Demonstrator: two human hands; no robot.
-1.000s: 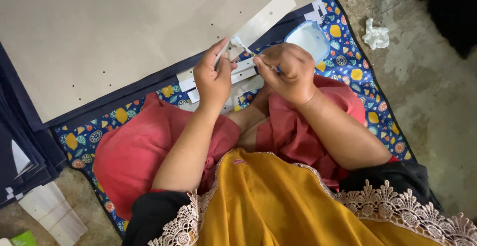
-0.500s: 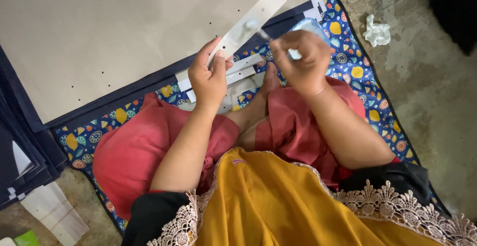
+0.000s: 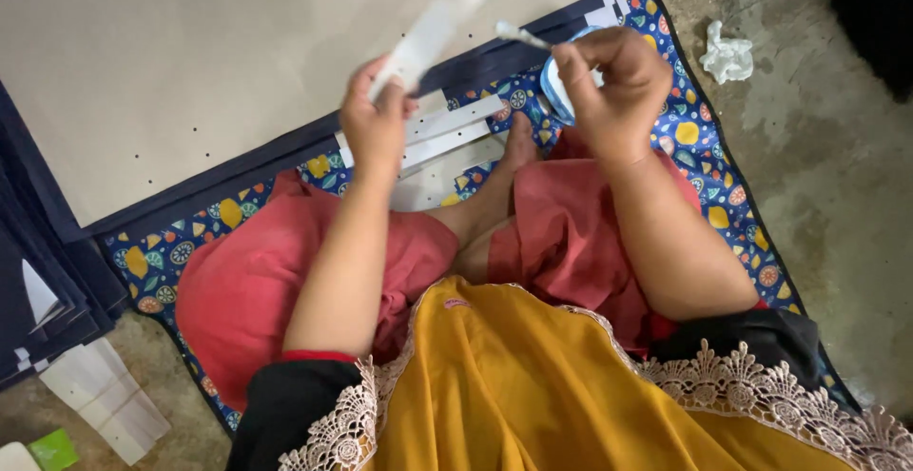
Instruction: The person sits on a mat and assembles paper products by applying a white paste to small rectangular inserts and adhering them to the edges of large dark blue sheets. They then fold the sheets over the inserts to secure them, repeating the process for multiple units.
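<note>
My left hand (image 3: 376,119) holds a long white paper strip (image 3: 439,19) by its lower end, and the strip slants up to the right over a large beige board (image 3: 190,62). My right hand (image 3: 613,76) pinches a thin white stick (image 3: 521,35) that points left toward the strip. A small light blue round container (image 3: 553,86) sits just under the right hand on the patterned mat (image 3: 709,147). More white strips (image 3: 447,138) lie on the mat between my hands, by my bare foot.
The beige board lies on dark navy sheets (image 3: 38,243) that stack at the left. White card pieces (image 3: 105,395) and a green scrap (image 3: 52,450) lie at the lower left. A crumpled white tissue (image 3: 728,52) rests on the concrete floor at the right.
My left hand has lifted the white strip higher over the board. My right hand has moved up and right, away from the strip, with the stick still in it.
</note>
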